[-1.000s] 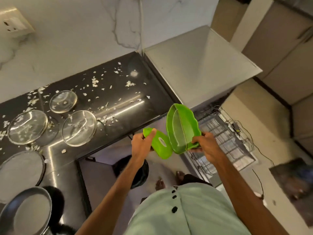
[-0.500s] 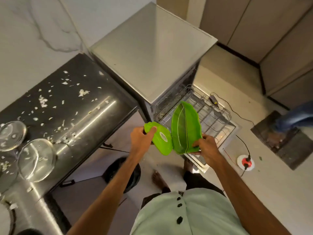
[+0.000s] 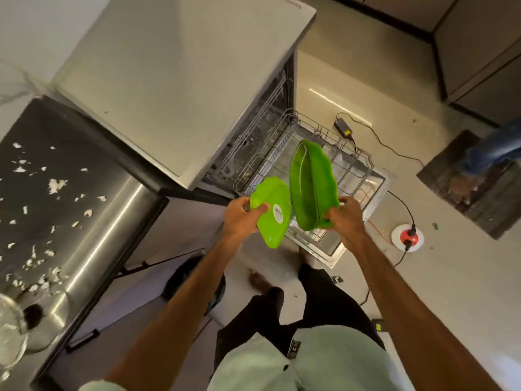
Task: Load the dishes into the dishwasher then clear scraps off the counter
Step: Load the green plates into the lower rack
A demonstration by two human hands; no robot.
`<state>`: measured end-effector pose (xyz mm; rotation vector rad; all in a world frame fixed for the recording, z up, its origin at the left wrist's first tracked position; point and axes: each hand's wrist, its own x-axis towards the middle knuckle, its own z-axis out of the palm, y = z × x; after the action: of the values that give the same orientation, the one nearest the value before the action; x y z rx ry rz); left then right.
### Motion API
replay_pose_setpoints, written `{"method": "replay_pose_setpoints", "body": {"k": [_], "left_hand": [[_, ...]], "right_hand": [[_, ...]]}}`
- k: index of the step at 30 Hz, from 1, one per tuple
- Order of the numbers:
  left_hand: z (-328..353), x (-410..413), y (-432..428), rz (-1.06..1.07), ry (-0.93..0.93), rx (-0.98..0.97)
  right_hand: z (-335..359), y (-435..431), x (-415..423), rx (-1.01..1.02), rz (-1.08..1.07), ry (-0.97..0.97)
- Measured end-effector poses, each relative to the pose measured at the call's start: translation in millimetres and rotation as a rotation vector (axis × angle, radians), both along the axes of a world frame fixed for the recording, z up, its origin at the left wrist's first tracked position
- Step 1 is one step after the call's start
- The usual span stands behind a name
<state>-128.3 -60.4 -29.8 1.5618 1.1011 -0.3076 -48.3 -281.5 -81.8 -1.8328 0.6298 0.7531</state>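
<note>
My left hand [image 3: 242, 215] grips a small green leaf-shaped plate [image 3: 273, 211] by its edge, its underside with a white sticker facing me. In my right hand [image 3: 346, 217] is a larger green leaf-shaped plate [image 3: 311, 184], held upright by its lower rim. Both plates hang above the pulled-out wire rack [image 3: 346, 162] of the open dishwasher [image 3: 180, 88]. The black counter [image 3: 64, 170] to the left is strewn with white scraps [image 3: 57, 185].
A glass lid [image 3: 11, 334] sits at the counter's near left corner. A black bin [image 3: 194, 280] stands on the floor under the counter edge. Cables, a power adapter [image 3: 343, 128] and a red-and-white socket [image 3: 407, 237] lie on the floor to the right. Another person's leg [image 3: 490, 148] stands on a dark mat.
My view has swung right and down toward the dishwasher. Both hands have carried the green plates from beside the counter to over the rack.
</note>
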Motion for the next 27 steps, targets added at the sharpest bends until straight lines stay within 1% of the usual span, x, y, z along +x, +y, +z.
{"method": "replay_pose_setpoints", "body": {"k": [6, 10, 13, 17, 19, 23, 27], "left_hand": [[-65.8, 38.2, -11.0, 0.072, 0.028, -0.006], [-123.0, 53.7, -13.9, 0.096, 0.092, -0.043], [-166.5, 63.2, -12.0, 0.138, 0.096, -0.114], [-217.1, 76.5, -13.1, 0.209, 0.101, -0.192], [-241.0, 85.0, -13.4, 0.206, 0.091, -0.205], [-280.6, 99.9, -11.2, 0.196, 0.085, -0.172], [-306.0, 116.4, -14.9, 0.186, 0.083, -0.148]], "right_hand": [[-61.8, -39.4, 60.1, -0.214, 0.0, -0.169], [-119.3, -59.6, 87.3, -0.316, 0.005, -0.207], [-167.6, -65.0, 94.3, -0.379, 0.035, -0.242], [-227.4, -63.8, 97.4, -0.42, 0.071, -0.236], [-252.8, -59.7, 101.9, -0.435, 0.094, -0.224], [-299.5, -55.3, 111.6, -0.432, 0.203, -0.19], [-335.3, -55.6, 119.1, -0.406, 0.251, -0.194]]}}
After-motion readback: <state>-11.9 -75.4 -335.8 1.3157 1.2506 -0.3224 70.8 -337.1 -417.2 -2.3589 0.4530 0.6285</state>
